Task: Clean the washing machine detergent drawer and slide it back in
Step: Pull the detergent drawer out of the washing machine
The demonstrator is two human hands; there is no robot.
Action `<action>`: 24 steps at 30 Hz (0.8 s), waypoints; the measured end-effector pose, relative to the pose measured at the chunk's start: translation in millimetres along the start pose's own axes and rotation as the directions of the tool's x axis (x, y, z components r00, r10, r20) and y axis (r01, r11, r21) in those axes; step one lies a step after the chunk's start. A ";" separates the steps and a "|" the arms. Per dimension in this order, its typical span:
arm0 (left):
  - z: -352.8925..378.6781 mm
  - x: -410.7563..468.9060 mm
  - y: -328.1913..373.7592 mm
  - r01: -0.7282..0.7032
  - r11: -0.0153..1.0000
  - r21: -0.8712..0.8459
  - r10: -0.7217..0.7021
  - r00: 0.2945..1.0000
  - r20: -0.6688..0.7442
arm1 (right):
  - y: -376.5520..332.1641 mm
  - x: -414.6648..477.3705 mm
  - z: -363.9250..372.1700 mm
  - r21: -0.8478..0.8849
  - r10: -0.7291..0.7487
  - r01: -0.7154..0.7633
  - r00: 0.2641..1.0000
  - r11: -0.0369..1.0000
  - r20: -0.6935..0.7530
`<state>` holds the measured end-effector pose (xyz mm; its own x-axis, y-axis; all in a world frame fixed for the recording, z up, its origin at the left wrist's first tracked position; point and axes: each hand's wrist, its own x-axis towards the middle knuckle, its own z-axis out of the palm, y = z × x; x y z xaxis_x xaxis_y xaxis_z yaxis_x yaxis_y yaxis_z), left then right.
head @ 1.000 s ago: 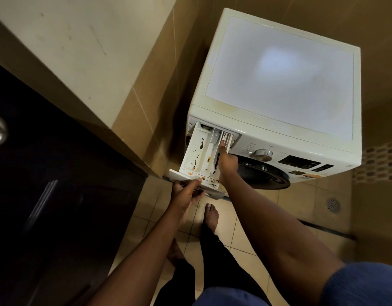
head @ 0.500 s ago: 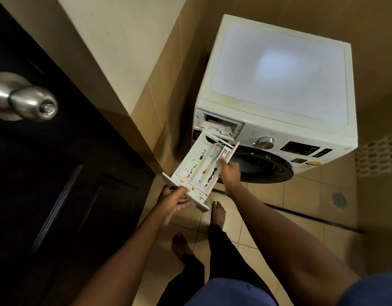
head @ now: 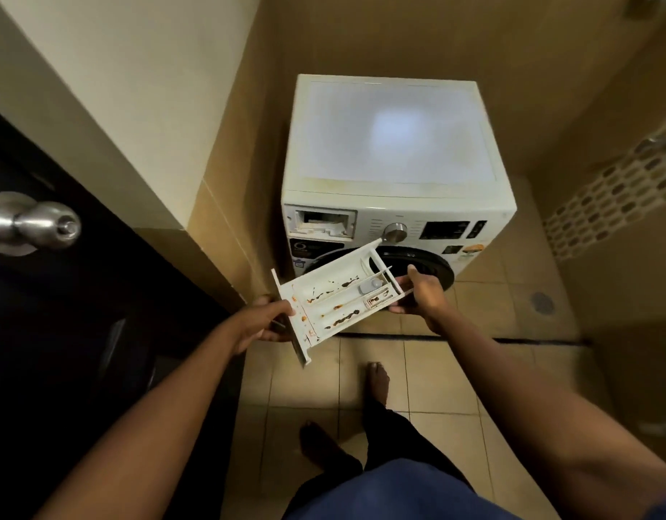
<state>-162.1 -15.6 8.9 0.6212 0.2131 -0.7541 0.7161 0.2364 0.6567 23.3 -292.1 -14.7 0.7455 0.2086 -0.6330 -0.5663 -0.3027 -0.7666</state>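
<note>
**Where is the drawer?**
The drawer (head: 342, 298) is up in the air, in front of the washing machine (head: 391, 144). It is white, with brown and orange spots inside. It lies slanted, with its far end higher.

**Who holds it?**
Both hands do. The left hand (head: 263, 324) grips the front end, with its fingers curled round the edge. The right hand (head: 421, 298) holds the back end, with its thumb on top and its fingers under.

**Is the hole for it open?**
Yes. The slot (head: 322, 223) at the top left of the machine's front is open, just above the drawer.

**What is close to the drawer's edges?**
The far corner sits near the silver dial (head: 395, 232) and in front of the round door (head: 429, 264). I cannot tell if it touches them. The front end is near the wall (head: 226, 227) on the left.

**Is the left side tight?**
Yes. A dark door (head: 98, 332) with a shiny knob (head: 35, 223) stands close beside the left arm.

**Where is there room?**
The floor (head: 455, 369) spreads out to the right, toward a small drain (head: 541, 302). One bare foot (head: 378, 380) stands on the tiles below the drawer.
</note>
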 end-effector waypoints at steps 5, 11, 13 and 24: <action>43.9 5.3 48.1 -0.071 0.970 0.232 0.055 0.996 0.075 | 14.0 -16.3 -52.2 0.080 -0.001 0.011 0.993 0.997 -0.121; 136.9 22.4 101.4 -0.169 0.887 0.430 0.084 0.975 0.208 | 35.3 -42.2 -145.3 0.261 0.025 0.045 0.966 0.964 -0.258; 177.8 28.0 115.7 -0.211 0.854 0.475 0.093 0.961 0.259 | 42.9 -52.7 -181.3 0.286 0.030 0.062 0.952 0.956 -0.306; 481.6 29.2 166.9 -0.397 0.714 0.577 0.093 0.870 0.484 | 88.0 -121.7 -424.3 0.355 0.080 0.171 0.801 0.919 -0.593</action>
<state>128.8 -426.5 93.8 0.7612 -0.2518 -0.5977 0.4477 -0.4628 0.7651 31.8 -738.7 40.5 0.7604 -0.4082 -0.5051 -0.5180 0.0879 -0.8508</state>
